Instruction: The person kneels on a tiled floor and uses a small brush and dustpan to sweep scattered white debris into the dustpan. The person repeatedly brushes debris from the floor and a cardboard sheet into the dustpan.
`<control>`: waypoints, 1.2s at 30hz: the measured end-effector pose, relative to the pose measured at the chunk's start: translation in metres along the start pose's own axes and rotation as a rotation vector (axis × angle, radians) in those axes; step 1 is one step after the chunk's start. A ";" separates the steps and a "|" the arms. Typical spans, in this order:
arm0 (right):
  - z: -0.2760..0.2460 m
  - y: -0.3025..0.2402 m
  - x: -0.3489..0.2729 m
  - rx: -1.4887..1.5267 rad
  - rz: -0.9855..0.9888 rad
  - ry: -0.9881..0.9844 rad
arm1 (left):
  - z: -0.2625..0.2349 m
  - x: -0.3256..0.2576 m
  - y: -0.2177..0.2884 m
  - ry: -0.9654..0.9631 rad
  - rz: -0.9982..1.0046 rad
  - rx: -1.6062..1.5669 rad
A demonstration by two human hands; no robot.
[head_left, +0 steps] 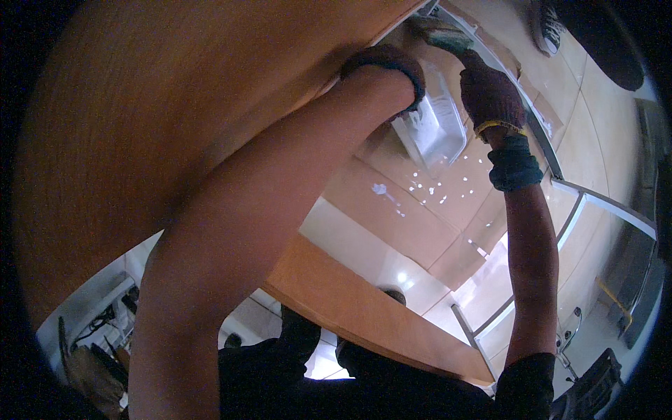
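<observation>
Gloved hands: L (386,66) steadies clear tray (434,129), R (490,94) grips brush (437,33).

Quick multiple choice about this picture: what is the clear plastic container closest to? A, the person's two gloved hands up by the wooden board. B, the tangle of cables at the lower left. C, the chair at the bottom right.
A: the clear plastic container hangs between the gloved left hand and the gloved right hand, right at the edge of the wooden board, far from the lower corners.
</observation>
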State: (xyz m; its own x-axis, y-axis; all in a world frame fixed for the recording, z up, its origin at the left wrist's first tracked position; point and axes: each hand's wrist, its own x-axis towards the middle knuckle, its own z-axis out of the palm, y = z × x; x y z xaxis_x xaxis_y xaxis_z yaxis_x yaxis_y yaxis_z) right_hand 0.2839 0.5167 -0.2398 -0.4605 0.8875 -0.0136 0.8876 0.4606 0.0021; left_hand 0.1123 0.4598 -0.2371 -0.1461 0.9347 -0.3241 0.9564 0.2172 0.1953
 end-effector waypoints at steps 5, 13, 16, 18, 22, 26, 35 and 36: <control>0.019 0.017 0.011 0.067 -0.200 0.154 | 0.040 0.025 -0.002 0.183 0.081 -0.041; 0.001 -0.006 0.006 -0.074 -0.093 0.077 | -0.019 -0.002 0.007 -0.294 0.027 0.089; 0.001 0.008 0.013 -0.059 -0.156 0.103 | -0.019 -0.006 0.008 -0.210 -0.022 0.043; -0.003 0.018 0.016 -0.005 -0.171 0.111 | -0.013 -0.003 0.008 -0.171 -0.004 0.044; -0.010 0.028 0.001 0.078 -0.195 0.041 | 0.001 0.006 0.008 -0.124 0.035 0.072; 0.008 0.066 -0.035 0.151 -0.380 0.371 | 0.009 0.010 0.003 -0.099 0.068 0.113; 0.027 0.052 -0.088 1.361 0.370 -0.081 | -0.012 0.002 0.000 -0.298 0.300 0.437; 0.034 0.049 -0.083 1.327 0.327 -0.050 | -0.013 0.002 0.001 -0.320 0.308 0.434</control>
State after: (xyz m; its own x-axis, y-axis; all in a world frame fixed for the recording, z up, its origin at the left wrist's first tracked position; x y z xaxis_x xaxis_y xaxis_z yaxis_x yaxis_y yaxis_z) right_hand 0.3655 0.4651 -0.2729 -0.2548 0.9384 -0.2334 0.3088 -0.1498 -0.9393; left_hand 0.1100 0.4658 -0.2256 0.1716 0.7907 -0.5876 0.9680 -0.2462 -0.0485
